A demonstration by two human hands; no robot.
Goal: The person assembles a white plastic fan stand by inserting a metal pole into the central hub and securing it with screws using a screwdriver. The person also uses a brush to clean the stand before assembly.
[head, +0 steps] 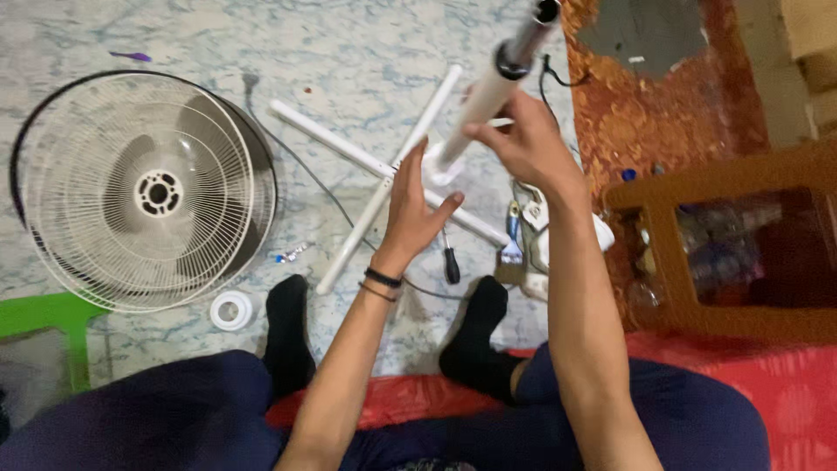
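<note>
A white fan stand pole rises from a white cross-shaped base lying on the marbled floor. My right hand grips the pole partway up, below its dark collar and metal inner tube. My left hand rests with fingers spread against the base's hub, next to the pole's foot. A round white fan head with wire grille lies flat at the left.
A black-handled screwdriver, a small brush and white parts lie beside my black-socked feet. A white ring sits near the fan grille. A brown wooden table stands right; a green stool left. A black cord crosses the floor.
</note>
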